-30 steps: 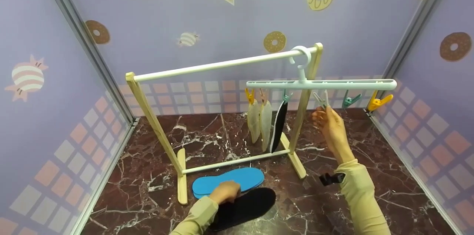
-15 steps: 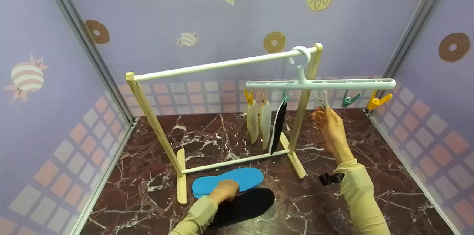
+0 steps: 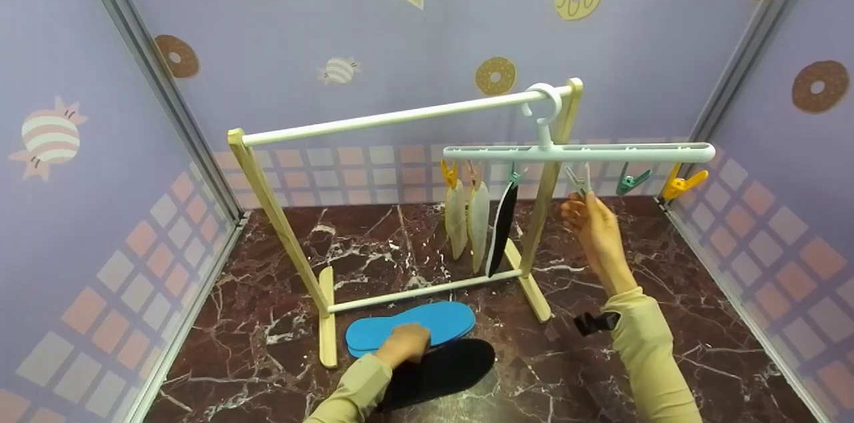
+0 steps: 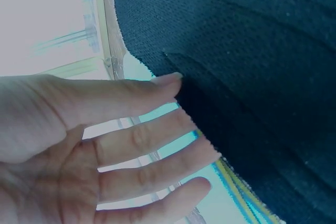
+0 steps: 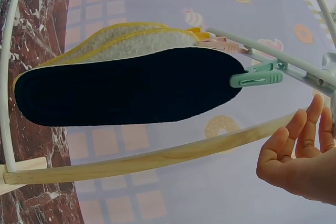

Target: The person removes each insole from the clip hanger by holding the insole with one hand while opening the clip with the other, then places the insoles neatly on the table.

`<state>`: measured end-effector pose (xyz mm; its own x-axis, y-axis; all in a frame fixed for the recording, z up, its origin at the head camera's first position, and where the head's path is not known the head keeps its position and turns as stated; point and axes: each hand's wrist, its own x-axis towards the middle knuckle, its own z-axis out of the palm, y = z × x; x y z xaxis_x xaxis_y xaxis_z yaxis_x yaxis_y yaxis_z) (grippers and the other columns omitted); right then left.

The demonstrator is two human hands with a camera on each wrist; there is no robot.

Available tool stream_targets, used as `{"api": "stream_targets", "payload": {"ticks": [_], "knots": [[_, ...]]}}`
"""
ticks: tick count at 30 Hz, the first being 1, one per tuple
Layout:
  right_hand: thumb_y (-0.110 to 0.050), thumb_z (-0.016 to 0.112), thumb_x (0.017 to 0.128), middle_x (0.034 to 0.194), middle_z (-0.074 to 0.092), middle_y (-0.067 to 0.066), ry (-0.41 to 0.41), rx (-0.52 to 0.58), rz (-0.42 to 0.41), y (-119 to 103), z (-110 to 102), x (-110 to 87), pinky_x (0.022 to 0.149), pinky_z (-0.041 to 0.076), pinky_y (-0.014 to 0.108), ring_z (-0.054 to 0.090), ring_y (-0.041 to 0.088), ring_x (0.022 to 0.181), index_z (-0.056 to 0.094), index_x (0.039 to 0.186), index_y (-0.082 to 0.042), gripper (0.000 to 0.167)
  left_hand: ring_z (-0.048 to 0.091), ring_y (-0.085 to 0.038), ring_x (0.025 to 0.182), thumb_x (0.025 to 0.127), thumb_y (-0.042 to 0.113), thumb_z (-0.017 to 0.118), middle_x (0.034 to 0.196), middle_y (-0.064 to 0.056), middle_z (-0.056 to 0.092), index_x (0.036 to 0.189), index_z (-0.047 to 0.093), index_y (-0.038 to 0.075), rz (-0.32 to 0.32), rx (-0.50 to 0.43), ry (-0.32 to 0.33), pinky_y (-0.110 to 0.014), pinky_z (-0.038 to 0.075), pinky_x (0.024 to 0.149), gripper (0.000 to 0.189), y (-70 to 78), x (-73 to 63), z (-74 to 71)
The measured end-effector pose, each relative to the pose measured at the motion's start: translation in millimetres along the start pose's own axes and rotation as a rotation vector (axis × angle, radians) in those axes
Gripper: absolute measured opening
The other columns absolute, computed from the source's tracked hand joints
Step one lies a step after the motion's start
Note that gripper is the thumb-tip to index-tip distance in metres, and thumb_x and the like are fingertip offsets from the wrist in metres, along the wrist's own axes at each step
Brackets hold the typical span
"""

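Note:
My left hand (image 3: 405, 345) pinches a black insole (image 3: 454, 369) at its edge, thumb on top and fingers underneath, as the left wrist view shows with the mesh-textured insole (image 4: 236, 66) close up. A pair of blue insoles (image 3: 440, 319) lies stacked beside it. My right hand (image 3: 596, 226) is raised to the hanger, thumb and finger pinching the handle of a white clothespin (image 3: 579, 179); in the right wrist view that hand (image 5: 302, 158) is at the right edge and the clothespin is mostly cut off. A green clothespin (image 5: 257, 78) grips another black insole (image 5: 126, 90).
The pale clip hanger (image 3: 620, 152) hooks on the wooden rack's top rail (image 3: 400, 117). Two fleecy pale insoles (image 3: 478, 226) hang from a yellow clothespin (image 3: 449, 174) and a pink clothespin (image 3: 474, 173). Further green (image 3: 632, 181) and yellow clothespins (image 3: 684, 184) hang at the right.
Both hands stay where they were, left on the black insole and right at the white clothespin. The hanging insoles barely sway.

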<state>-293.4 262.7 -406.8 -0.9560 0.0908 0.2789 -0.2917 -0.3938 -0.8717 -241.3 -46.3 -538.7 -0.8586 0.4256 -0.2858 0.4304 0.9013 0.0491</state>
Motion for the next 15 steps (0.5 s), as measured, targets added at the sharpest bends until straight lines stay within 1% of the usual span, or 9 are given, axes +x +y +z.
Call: {"api": "stream_targets", "payload": {"ticks": [4, 9, 11, 15], "knots": [[-0.033, 0.037, 0.094, 0.077, 0.064, -0.004, -0.001, -0.005, 0.005, 0.8, 0.0, -0.4, 0.068, 0.041, 0.023, 0.058, 0.008, 0.074, 0.061, 0.090, -0.016, 0.029, 0.027, -0.014, 0.054, 0.070, -0.005, 0.058, 0.060, 0.000, 0.045, 0.056, 0.046, 0.009, 0.000, 0.006, 0.003, -0.027, 0.024, 0.045, 0.024, 0.4, -0.2, -0.3], [-0.033, 0.036, 0.094, 0.077, 0.064, -0.003, 0.016, -0.002, 0.025, 1.4, -0.1, -1.5, 0.070, 0.042, 0.023, 0.058, 0.008, 0.074, 0.060, 0.091, -0.015, 0.030, 0.026, -0.014, 0.054, 0.071, -0.005, 0.058, 0.059, 0.001, 0.042, 0.055, 0.046, 0.009, 0.009, 0.013, 0.020, -0.027, 0.023, 0.044, 0.024, -0.4, -0.7, 0.9], [-0.033, 0.036, 0.094, 0.078, 0.063, -0.003, 0.019, 0.007, 0.034, 1.8, -0.4, -2.1, 0.070, 0.043, 0.023, 0.058, 0.009, 0.074, 0.059, 0.092, -0.014, 0.030, 0.025, -0.013, 0.053, 0.072, -0.004, 0.059, 0.057, 0.000, 0.041, 0.055, 0.047, 0.009, 0.011, 0.016, 0.022, -0.027, 0.022, 0.044, 0.025, -0.7, -1.1, 1.4], [-0.035, 0.035, 0.094, 0.078, 0.063, -0.003, 0.033, -0.001, 0.051, 3.6, -0.1, -3.3, 0.070, 0.043, 0.023, 0.057, 0.009, 0.074, 0.058, 0.093, -0.014, 0.032, 0.026, -0.014, 0.053, 0.075, -0.001, 0.060, 0.057, -0.001, 0.045, 0.056, 0.050, 0.009, -0.001, 0.010, 0.009, -0.028, 0.023, 0.046, 0.024, -1.1, -0.6, 0.8]]}}
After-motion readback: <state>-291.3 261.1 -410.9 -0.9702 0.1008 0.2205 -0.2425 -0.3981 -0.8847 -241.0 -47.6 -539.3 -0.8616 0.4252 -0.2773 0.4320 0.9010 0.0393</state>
